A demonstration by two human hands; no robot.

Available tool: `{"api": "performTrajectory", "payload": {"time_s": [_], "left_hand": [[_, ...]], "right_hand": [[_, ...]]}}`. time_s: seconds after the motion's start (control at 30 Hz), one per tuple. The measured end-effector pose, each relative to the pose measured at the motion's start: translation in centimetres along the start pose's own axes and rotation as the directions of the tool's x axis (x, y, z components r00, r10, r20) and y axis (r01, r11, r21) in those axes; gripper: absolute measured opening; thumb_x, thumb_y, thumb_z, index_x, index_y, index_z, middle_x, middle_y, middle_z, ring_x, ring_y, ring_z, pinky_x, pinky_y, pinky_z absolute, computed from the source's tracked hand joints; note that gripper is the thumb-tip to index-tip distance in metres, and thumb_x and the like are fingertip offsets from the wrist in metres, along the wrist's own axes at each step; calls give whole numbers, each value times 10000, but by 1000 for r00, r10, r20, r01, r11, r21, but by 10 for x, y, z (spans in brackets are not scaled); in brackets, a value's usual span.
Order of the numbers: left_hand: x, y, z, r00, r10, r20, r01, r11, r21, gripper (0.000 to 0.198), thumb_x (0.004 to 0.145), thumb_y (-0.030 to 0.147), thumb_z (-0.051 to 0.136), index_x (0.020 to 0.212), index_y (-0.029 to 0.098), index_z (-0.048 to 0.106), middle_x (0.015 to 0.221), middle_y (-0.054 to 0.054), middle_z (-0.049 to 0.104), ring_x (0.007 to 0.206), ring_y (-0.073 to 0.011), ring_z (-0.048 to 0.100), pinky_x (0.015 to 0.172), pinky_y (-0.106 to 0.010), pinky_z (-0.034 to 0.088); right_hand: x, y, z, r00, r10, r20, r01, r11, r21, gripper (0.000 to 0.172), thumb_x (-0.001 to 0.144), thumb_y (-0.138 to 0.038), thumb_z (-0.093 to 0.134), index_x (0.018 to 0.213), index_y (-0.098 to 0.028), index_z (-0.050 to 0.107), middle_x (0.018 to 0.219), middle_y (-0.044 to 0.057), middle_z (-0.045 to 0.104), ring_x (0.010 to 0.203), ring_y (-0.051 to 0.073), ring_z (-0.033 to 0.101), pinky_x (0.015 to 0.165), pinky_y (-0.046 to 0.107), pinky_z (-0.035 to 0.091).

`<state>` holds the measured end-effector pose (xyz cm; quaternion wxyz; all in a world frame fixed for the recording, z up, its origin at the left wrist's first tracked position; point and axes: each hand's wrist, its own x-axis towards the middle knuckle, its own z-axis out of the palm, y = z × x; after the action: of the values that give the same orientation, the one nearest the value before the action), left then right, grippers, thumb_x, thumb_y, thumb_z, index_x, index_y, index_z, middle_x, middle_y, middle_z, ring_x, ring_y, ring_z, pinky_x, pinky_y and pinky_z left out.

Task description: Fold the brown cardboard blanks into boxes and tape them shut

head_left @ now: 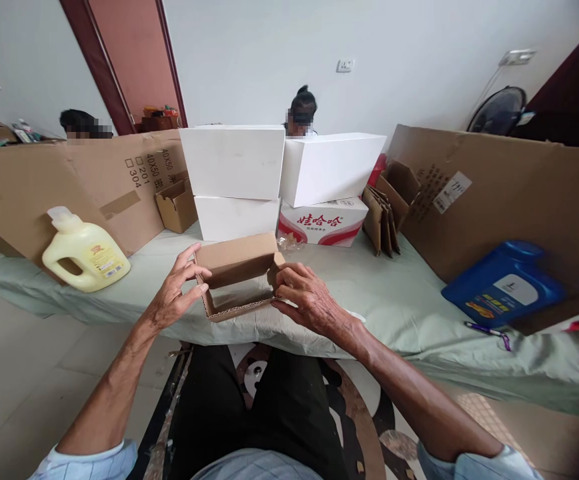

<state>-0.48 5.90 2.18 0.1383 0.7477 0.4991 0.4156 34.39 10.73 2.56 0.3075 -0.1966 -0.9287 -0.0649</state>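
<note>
A small brown cardboard box is held between both hands, over the front part of the cloth-covered table. Its walls stand up as a frame, and the pale green cloth shows through where a bottom would be. My left hand pinches the box's left wall, fingers on the rim and thumb along the side. Gripping the right end is my right hand, with its fingers bent over the edge and the thumb at the lower front corner. Part of that right end is hidden behind the fingers.
White boxes and a red-and-white carton are stacked behind. Folded cardboard pieces lean at right. A yellow bottle stands left, a blue bottle and pen right. Large cardboard sheets flank the table. Two people sit beyond.
</note>
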Motion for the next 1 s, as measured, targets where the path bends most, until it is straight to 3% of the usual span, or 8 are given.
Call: {"api": "performTrajectory", "payload": {"time_s": [0.3, 0.43, 0.53, 0.6, 0.8, 1.0], "left_hand": [[-40, 12, 8, 992, 119, 31, -121, 991, 57, 235, 1011, 394, 629, 1170, 262, 741, 1854, -77, 282, 1662, -368, 398, 1341, -613, 400], [-49, 14, 6, 986, 134, 96, -138, 990, 37, 360, 1005, 525, 697, 1264, 276, 713, 1884, -89, 182, 1688, -413, 341, 1345, -648, 371], [-48, 7, 2, 976, 150, 158, -161, 985, 60, 697, 816, 690, 890, 1342, 283, 681, 1896, -125, 90, 1677, -486, 335, 1317, -676, 399], [-44, 2, 0, 970, 152, 191, -172, 981, 94, 842, 699, 686, 981, 1367, 289, 656, 1895, -148, 55, 1672, -512, 334, 1285, -675, 446], [-32, 1, 7, 981, 111, 161, -143, 968, 205, 872, 635, 411, 1074, 1331, 275, 566, 1870, -223, 114, 1725, -496, 188, 1229, -644, 518], [-28, -4, 17, 991, 120, 60, -128, 978, 165, 896, 646, 352, 1069, 1339, 268, 507, 1854, -263, 136, 1714, -502, 231, 1202, -630, 540]], "right_hand": [[-49, -35, 10, 995, 35, -92, -41, 998, -57, 114, 1099, -229, 626, 988, -237, 649, 1143, 110, 684, 1305, 314, 592, 948, 458, 515], [-55, -41, 12, 990, 50, -135, -58, 997, -55, 100, 1092, -219, 629, 994, -232, 644, 1147, 116, 673, 1283, 317, 599, 920, 457, 525], [-52, -38, 11, 986, 67, -155, -71, 997, -17, 112, 1086, -219, 645, 975, -228, 642, 1129, 111, 658, 1236, 303, 605, 908, 447, 538], [-48, -35, 9, 983, 102, -150, -101, 995, 14, 111, 1078, -226, 670, 968, -228, 650, 1129, 110, 650, 1195, 291, 610, 905, 439, 552], [-36, -19, 3, 978, 173, -119, -167, 984, 56, 103, 1045, -294, 751, 1007, -227, 682, 1138, 115, 650, 1056, 276, 599, 834, 425, 547], [-26, 12, 1, 958, 245, -151, -220, 961, 166, 235, 1005, -447, 806, 1064, -235, 724, 1153, 111, 646, 1040, 279, 602, 828, 423, 562]]}}
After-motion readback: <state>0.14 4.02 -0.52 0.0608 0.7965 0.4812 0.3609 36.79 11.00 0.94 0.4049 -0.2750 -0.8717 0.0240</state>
